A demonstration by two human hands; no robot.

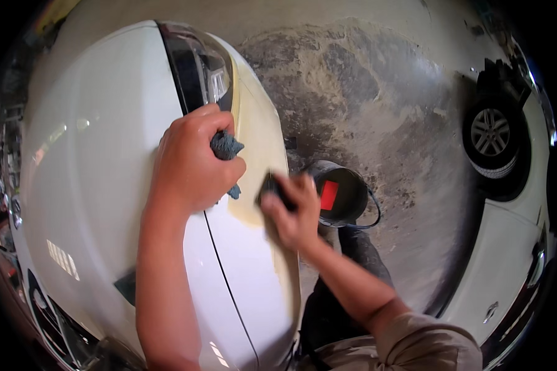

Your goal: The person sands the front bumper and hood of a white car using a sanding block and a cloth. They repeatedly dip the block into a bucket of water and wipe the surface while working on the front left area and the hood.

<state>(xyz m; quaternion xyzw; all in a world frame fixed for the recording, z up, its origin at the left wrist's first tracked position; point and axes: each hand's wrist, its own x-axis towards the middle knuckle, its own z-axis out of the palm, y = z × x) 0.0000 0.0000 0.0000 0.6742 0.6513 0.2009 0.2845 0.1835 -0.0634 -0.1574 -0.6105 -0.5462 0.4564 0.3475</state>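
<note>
Your left hand [192,164] is balled up w/ fingers pressed together around one blue-grey rag [226,147], wadded, sticking out on the right side of the fist; the hand rests on the white car [99,154], right at the seam between hood and fender, just near of the one dark headlight [198,68]. Your right hand [291,210] has fingers curled over one small dark block [271,187], pinching it from the top and pressing it flat vs. the fender, which looks yellowish/dull in that patch, unlike the glossy hood on the left. The two hands are near each other, not touching. Right of the block, down on the stained concrete floor [377,99], sits one black bucket [343,195] w/ a red patch showing inside and a thin wire handle hanging off its right side. Far right: a second white car [507,235], one wheel [492,133] in view. Your dark trouser leg shows btw. fender and bucket, near edge. Count: 2 cars, 1 rag, 1 block, 1 bucket.
</note>
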